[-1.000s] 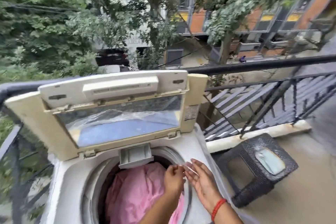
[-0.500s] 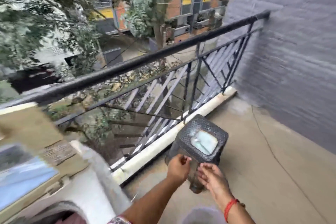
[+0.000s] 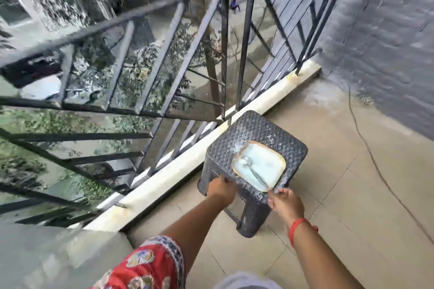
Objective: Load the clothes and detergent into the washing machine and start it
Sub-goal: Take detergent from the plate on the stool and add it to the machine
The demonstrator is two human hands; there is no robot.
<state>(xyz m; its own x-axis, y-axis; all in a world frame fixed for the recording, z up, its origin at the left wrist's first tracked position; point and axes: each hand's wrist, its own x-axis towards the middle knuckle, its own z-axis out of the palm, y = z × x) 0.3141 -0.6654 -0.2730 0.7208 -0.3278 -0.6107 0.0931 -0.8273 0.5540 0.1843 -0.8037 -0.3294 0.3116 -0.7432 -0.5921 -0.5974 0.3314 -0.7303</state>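
We are bent over a dark woven stool on the balcony. A tray of pale blue-white detergent sits on its top with a spoon lying in the powder.

**Grip state.** Our left hand is curled against the stool's near edge; whether it clamps that edge or pinches something small, we cannot tell. Our right hand reaches the near tip of the spoon handle. The fingertips meet at that tip, but motion blur hides whether they have closed on it.

**Position of task items.** The detergent lies just beyond the right fingertips and to the right of the left hand. The washing machine and the clothes are out of view.

**Hazards, as we judge them.**
- The tray sits close to the stool's near edge. A pull on the spoon handle could drag it toward us and off the top.
- Powder already dusts the weave around the tray. A heaped or tilted scoop would likely spill more.
- The stool looks light, so leaning on it with the left hand could tip it.

**Obscured.** The spoon bowl merges with the powder. The depth of powder in the tray cannot be read. Beyond the railing everything is smeared.
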